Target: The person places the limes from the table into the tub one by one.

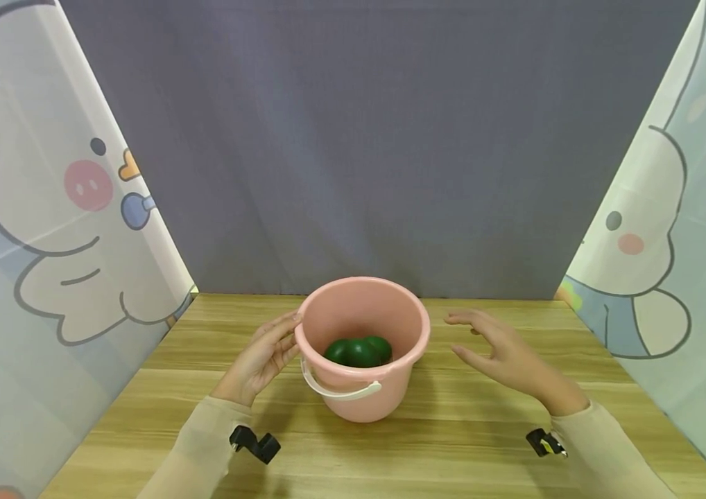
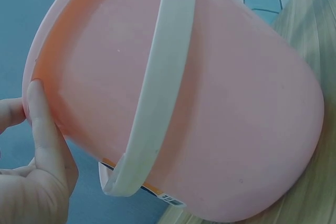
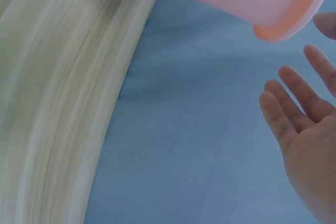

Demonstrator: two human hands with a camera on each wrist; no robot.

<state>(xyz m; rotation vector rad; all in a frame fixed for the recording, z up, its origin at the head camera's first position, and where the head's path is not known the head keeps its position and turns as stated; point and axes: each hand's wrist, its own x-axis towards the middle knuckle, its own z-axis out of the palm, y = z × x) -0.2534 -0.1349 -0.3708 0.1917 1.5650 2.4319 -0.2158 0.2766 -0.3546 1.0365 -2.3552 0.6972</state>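
A pink bucket (image 1: 365, 398) with a white handle (image 1: 343, 395) stands upright on the wooden table; the handle hangs down on the near side. Smooth, dark green rounded things (image 1: 359, 352) lie at its bottom, their kind unclear. At the bucket's left, my left hand (image 1: 262, 360) holds the rim, thumb and a finger on either side of its edge; the left wrist view shows a finger (image 2: 44, 129) tucked under the rim. My right hand (image 1: 503, 353) hovers to the right, apart from the bucket, palm towards it, its fingers relaxed and holding nothing.
The wood-patterned table (image 1: 465, 450) reaches back to a dark grey curtain (image 1: 390, 138). Pale cartoon-printed curtains hang at the left (image 1: 159, 263) and right (image 1: 702, 277). A small black device (image 1: 254, 444) sits at each wrist.
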